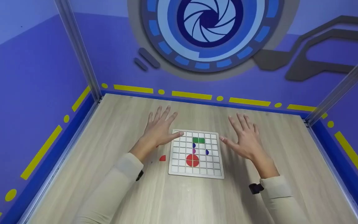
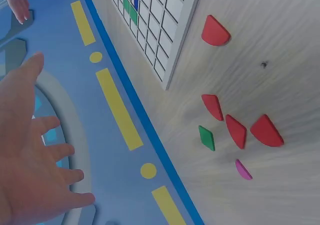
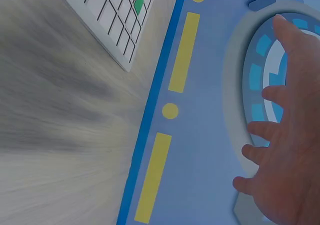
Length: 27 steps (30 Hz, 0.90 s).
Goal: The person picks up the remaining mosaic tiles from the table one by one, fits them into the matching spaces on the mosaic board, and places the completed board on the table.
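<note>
A white gridded board (image 1: 179,170) lies flat on the wooden table. On it are two green squares (image 1: 198,140), a red circle (image 1: 192,160) made of quarter pieces, a pink half circle (image 1: 194,151) and two small blue half circles, one (image 1: 207,152) apart to the right. My left hand (image 1: 160,129) is held over the board's left side, fingers spread, holding nothing. Beyond the right edge, my right hand (image 1: 246,140) is likewise raised with spread fingers and nothing in it. Several red pieces (image 2: 267,131), a green piece (image 2: 206,138) and a pink piece (image 2: 243,169) lie left of the board.
A blue wall panel (image 1: 110,53) with yellow markings stands behind the table (image 1: 197,202). Metal posts (image 1: 79,46) rise at the back corners. Side panels enclose the left and right. A dark speck (image 2: 264,64) lies on the table near the loose pieces.
</note>
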Available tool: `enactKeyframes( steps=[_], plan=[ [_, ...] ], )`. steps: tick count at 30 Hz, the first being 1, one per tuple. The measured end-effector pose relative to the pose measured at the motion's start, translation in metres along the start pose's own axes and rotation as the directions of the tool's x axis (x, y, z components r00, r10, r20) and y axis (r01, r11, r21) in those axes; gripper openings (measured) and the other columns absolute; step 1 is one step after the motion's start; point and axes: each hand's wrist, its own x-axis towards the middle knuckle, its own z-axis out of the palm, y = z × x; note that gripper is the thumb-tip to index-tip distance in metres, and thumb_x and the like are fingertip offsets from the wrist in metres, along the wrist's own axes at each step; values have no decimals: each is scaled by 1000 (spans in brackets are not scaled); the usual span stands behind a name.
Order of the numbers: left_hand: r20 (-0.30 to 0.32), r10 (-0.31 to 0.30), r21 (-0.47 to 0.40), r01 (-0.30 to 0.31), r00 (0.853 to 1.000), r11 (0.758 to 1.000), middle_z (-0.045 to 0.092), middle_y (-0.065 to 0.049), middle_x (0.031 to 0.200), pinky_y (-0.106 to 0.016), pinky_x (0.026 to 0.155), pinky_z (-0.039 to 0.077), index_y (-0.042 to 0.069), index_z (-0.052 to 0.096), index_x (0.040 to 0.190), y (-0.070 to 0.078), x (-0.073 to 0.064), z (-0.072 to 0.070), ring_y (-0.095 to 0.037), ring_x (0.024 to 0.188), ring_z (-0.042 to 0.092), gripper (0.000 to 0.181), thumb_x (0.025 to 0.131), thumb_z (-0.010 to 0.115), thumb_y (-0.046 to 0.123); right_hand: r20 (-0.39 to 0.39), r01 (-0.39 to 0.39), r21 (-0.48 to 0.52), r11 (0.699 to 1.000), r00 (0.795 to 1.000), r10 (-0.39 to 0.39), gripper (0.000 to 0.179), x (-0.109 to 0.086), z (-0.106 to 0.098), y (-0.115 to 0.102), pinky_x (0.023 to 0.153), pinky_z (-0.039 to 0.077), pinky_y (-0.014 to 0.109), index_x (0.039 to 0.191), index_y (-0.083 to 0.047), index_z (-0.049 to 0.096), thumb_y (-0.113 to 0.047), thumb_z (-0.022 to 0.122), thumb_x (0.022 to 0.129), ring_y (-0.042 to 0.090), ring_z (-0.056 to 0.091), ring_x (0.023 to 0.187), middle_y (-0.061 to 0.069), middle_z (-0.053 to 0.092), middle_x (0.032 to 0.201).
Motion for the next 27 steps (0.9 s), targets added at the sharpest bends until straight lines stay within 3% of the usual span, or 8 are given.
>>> enactKeyframes(
  steps=[9,16,21,27],
  plan=[
    [-61,-46,-51,43,997,998,23,-12,175,-64,125,14,22,36,166,-35,-11,9,-40,161,13,82,100,67,57,-39,24,126,992,999,-19,92,-17,31,1,121,11,72,167,-17,34,-60,71,94,43,14,160,18,22,174],
    [-48,-116,-124,109,992,986,38,-14,166,-58,124,25,13,41,162,-53,-20,33,-38,155,30,78,99,76,42,11,-89,261,961,996,89,94,-33,66,0,119,21,72,166,-19,36,-62,73,91,44,21,158,14,24,174],
    [-33,-165,-165,157,986,974,46,-17,158,-56,119,34,6,46,157,-62,-23,52,-38,145,41,73,99,76,38,57,-128,341,931,992,115,96,-41,85,0,118,24,72,166,-18,36,-63,74,90,44,25,157,16,26,172],
    [-48,-239,-236,221,970,946,51,-18,151,-52,112,41,1,51,153,-70,-22,69,-35,135,47,68,99,76,34,175,-163,334,928,978,109,103,-48,99,-3,119,23,71,168,-20,32,-69,73,88,45,20,158,17,20,174]
  ],
)
